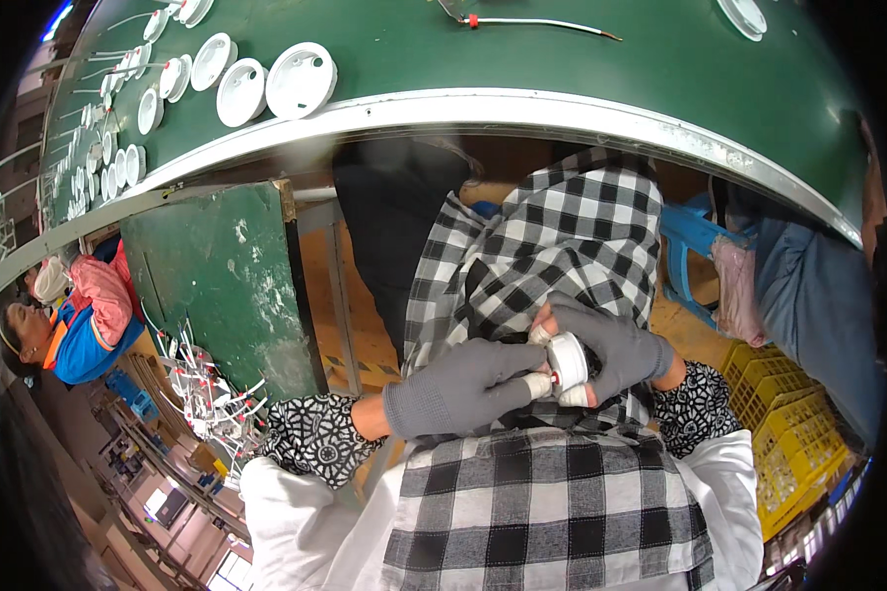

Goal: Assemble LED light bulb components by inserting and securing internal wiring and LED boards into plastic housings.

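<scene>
A small white round plastic housing (569, 361) is held over my lap, its edge toward me. My left hand (468, 387), in a grey glove with bare, taped fingertips, pinches its left side. Beside those fingertips a tiny red part (554, 378) shows at the housing. My right hand (611, 347), gloved the same way, curls round the right side, with fingertips above and below. The fingers cover part of the housing, so I cannot see its inner side.
Ahead runs a green belt-like table (522, 69) with a pale metal edge (483, 106). White round housings (301, 81) and a red-tipped white wire (542, 24) lie on it. A wire bundle (212, 404) is left, near a co-worker (94, 305); yellow crates (793, 453) and a blue stool (695, 251) are right.
</scene>
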The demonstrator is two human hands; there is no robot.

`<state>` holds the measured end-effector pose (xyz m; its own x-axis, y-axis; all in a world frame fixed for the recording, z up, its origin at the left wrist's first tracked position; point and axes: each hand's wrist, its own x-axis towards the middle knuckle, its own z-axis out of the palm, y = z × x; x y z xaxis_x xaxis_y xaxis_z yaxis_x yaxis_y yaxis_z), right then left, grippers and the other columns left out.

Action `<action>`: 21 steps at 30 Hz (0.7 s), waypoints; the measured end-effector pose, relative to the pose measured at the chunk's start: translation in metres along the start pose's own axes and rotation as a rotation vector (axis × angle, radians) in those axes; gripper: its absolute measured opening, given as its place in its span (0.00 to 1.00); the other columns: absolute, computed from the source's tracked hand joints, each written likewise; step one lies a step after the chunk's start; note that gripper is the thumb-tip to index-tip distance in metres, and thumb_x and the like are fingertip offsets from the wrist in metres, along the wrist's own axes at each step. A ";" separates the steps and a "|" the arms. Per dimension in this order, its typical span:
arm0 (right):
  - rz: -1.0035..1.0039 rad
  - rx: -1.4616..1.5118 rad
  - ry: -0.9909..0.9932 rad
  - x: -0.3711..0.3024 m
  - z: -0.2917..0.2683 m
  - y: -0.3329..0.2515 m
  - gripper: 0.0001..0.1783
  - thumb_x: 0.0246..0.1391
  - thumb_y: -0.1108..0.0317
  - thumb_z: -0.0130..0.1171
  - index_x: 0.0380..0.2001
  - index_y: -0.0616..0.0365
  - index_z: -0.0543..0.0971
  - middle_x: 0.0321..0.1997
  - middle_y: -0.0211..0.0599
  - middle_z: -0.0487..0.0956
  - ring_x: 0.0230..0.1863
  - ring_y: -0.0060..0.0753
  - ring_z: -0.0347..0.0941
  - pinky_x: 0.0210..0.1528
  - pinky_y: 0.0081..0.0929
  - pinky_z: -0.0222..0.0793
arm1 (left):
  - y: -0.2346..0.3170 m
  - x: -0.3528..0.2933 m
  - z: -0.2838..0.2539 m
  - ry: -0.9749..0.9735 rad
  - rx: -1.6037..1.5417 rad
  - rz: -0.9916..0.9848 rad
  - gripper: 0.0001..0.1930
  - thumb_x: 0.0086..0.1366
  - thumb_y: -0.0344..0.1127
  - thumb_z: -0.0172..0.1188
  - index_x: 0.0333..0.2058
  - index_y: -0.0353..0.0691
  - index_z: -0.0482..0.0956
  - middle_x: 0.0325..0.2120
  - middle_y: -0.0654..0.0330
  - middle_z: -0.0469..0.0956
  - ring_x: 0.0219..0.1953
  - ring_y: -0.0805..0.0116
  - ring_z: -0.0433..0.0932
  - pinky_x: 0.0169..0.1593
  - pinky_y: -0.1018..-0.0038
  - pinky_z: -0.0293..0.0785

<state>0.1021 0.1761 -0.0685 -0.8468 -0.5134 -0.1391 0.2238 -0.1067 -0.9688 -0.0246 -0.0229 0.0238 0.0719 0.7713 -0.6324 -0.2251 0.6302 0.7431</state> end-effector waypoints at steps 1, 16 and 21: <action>0.000 0.002 -0.001 0.000 0.000 0.000 0.40 0.36 0.61 0.72 0.53 0.60 0.65 0.52 0.40 0.64 0.54 0.36 0.64 0.57 0.28 0.59 | 0.001 0.001 -0.001 -0.021 -0.041 -0.039 0.13 0.70 0.41 0.47 0.44 0.40 0.73 0.17 0.68 0.70 0.21 0.83 0.72 0.26 0.79 0.68; 0.044 -0.105 0.010 -0.002 -0.001 -0.003 0.36 0.37 0.60 0.71 0.50 0.58 0.67 0.48 0.38 0.66 0.48 0.37 0.67 0.51 0.29 0.64 | -0.036 0.010 0.002 -0.092 -0.010 0.005 0.14 0.70 0.42 0.48 0.49 0.43 0.71 0.20 0.60 0.75 0.18 0.68 0.76 0.25 0.71 0.72; 0.432 -0.064 0.242 0.013 -0.008 -0.048 0.39 0.44 0.46 0.66 0.52 0.57 0.64 0.47 0.44 0.69 0.47 0.46 0.71 0.50 0.36 0.66 | -0.029 0.016 0.010 0.503 0.898 0.359 0.31 0.59 0.53 0.61 0.54 0.41 0.66 0.30 0.54 0.76 0.24 0.62 0.77 0.31 0.69 0.74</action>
<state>0.0769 0.1813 -0.0251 -0.7727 -0.2860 -0.5667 0.5552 0.1284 -0.8218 -0.0072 -0.0279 -0.0059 -0.3081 0.9275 -0.2119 0.6533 0.3681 0.6616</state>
